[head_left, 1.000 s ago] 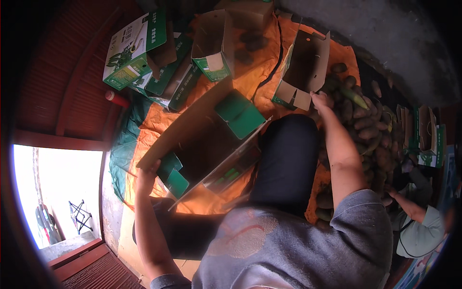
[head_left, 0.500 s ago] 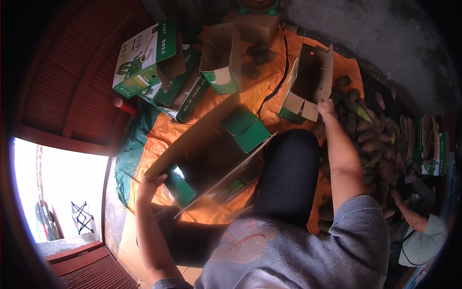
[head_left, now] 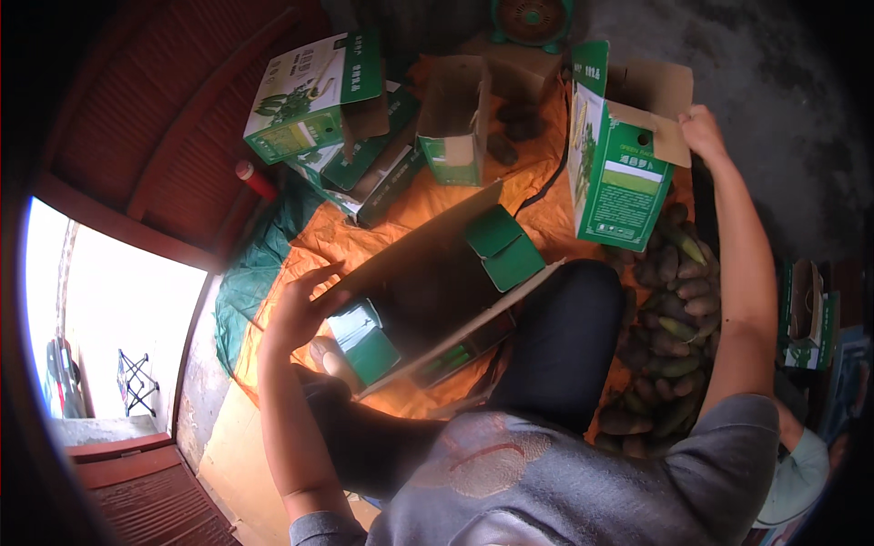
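With my right hand (head_left: 701, 135) I grip the top edge of a tall green cardboard box (head_left: 628, 168), which is lifted and tilted with its mouth up. In front of me lies a large open cardboard box (head_left: 428, 273), its green end flaps folded inward and its inside dark. Beside that box's left end is my left hand (head_left: 305, 309), fingers apart; whether it touches the edge is hard to tell. To the right of my knee lies a pile of brown, elongated tubers or gourds (head_left: 669, 337), with a few greenish ones among them.
Several green-and-white boxes (head_left: 314, 96) lie stacked at the far left, beside an upright open box (head_left: 452, 118). A few dark round pieces (head_left: 519, 127) rest on the orange sheet (head_left: 319, 241). A green-framed dial scale (head_left: 531, 20) stands at the back. Another person's sleeve (head_left: 797, 482) shows at lower right.
My right hand has raised the tall box up and to the right, turning its printed side toward me. My left hand's fingers have spread away from the large box's corner. The view has shifted.
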Motion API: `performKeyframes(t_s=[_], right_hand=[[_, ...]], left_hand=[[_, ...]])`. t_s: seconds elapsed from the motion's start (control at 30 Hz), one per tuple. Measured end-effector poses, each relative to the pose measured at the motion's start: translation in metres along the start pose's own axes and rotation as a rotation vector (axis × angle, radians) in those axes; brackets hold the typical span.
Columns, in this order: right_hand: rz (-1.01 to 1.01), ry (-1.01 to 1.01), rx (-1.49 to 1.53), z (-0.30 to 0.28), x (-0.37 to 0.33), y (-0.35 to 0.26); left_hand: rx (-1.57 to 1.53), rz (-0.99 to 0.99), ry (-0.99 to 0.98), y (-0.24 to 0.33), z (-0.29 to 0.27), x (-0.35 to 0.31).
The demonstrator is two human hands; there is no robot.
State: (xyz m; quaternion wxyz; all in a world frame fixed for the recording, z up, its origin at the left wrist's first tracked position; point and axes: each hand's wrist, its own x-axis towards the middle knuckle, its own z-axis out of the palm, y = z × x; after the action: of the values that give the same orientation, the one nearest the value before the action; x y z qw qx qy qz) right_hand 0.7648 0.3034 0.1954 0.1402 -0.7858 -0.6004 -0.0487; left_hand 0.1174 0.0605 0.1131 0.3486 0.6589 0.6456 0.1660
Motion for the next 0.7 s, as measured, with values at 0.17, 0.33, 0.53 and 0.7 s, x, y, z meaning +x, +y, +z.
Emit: performKeyframes(t_s=[0.17, 0.33, 0.53, 0.7], right_hand=[[-0.208, 0.091, 0.206, -0.064, 0.034, -0.073], [-0.157, 0.033, 0.684, -0.104, 0.043, -0.174], [-0.113, -0.045, 1.475, -0.028, 0.057, -0.274], [-0.056, -0.135, 2.036, 0.053, 0.028, -0.424]], left_hand=[[0.098, 0.036, -0.011, -0.015, 0.017, -0.003], [0.095, -0.041, -0.026, 0.002, -0.011, -0.005], [0.168, 0.032, -0.013, -0.011, -0.006, -0.008], [0.252, 0.002, 0.025, -0.014, -0.010, -0.013]])
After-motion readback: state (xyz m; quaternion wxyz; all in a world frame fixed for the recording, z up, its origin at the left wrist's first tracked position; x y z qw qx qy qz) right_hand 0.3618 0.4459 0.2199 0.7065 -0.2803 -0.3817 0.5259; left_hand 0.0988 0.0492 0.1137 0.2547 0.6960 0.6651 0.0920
